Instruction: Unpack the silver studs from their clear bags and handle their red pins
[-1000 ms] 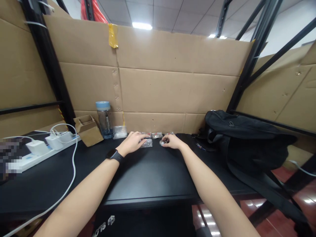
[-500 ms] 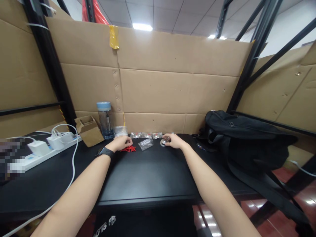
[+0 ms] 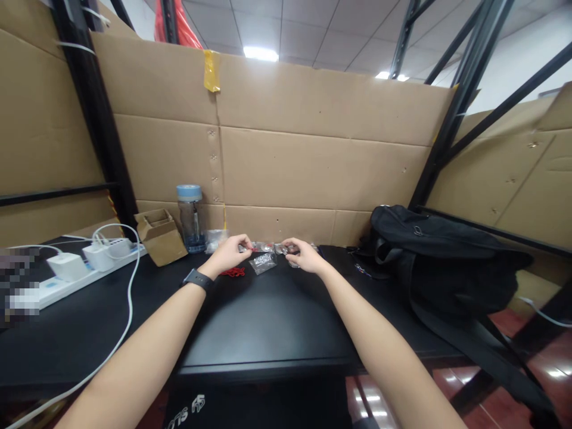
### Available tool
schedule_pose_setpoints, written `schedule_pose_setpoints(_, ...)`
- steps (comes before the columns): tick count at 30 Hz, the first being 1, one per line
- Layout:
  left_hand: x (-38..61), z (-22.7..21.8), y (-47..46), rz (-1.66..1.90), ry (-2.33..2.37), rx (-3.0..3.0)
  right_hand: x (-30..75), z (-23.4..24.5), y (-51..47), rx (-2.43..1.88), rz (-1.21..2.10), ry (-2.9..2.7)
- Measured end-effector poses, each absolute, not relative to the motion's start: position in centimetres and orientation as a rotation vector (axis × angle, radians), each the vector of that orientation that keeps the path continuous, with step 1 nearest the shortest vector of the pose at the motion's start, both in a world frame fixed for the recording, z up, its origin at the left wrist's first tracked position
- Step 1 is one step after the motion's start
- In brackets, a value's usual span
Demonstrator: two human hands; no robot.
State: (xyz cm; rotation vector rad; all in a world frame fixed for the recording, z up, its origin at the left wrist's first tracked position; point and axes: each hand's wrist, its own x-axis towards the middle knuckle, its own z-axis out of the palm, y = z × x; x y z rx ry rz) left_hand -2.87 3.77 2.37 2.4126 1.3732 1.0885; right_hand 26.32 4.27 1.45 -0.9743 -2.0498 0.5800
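My left hand [image 3: 229, 255], with a dark watch on the wrist, is raised off the table with thumb and forefinger pinched. A short bit of red cord seems to show at its fingertips. Below it lies a bundle of red cord [image 3: 233, 271]. My right hand [image 3: 307, 257] faces it, fingers curled round a small shiny round piece [image 3: 280, 249]; its exact kind is too small to tell. Between the hands lies a small clear plastic bag [image 3: 263, 263]. Behind them is a row of small clear packets [image 3: 267, 246] with red marks, partly hidden by my fingers.
At the left stand a water bottle [image 3: 191, 220], an open cardboard box [image 3: 161, 237] and a white power strip [image 3: 67, 280] with chargers and a cable. A black bag [image 3: 447, 256] fills the right side. A cardboard wall [image 3: 286, 167] closes the back.
My left hand has lifted from the red cord bundle and moved right. My right hand has lifted the shiny round piece and brought it left, so the hands are closer together.
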Motion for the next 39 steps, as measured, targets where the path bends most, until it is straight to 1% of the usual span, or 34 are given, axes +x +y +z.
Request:
schedule_pose_setpoints(5,-0.3,3.0,2.0,1.166,1.265,2.401,23.9,2.0,2.6,-0.82,0.76,-1.96)
schedule_pose_setpoints(9,0.8,3.1,1.4,1.275,1.078,2.288,22.4,2.1,1.5,-0.727,0.966,-1.812)
schedule_pose_setpoints(12,1.2,3.1,1.4,1.29,0.971,2.213,21.6,2.2,0.7,-0.674,1.135,-1.703)
schedule_pose_setpoints(14,1.3,3.1,1.4,1.268,0.964,2.216,21.3,2.2,0.4,-0.651,1.192,-1.656)
schedule_pose_setpoints(19,1.2,3.0,1.3,1.211,1.097,2.282,21.2,2.6,0.2,-0.654,1.267,-1.562)
schedule_pose_setpoints(27,1.1,3.2,1.1,1.356,1.128,2.229,22.0,2.7,0.6,-0.612,1.343,-1.484)
schedule_pose_setpoints(32,1.4,3.2,1.1,1.365,1.103,2.254,22.0,2.5,0.5,-0.524,1.381,-1.521)
schedule_pose_setpoints(39,2.2,2.4,1.3,1.581,1.166,2.326,21.8,2.3,0.4,-0.499,1.359,-1.565)
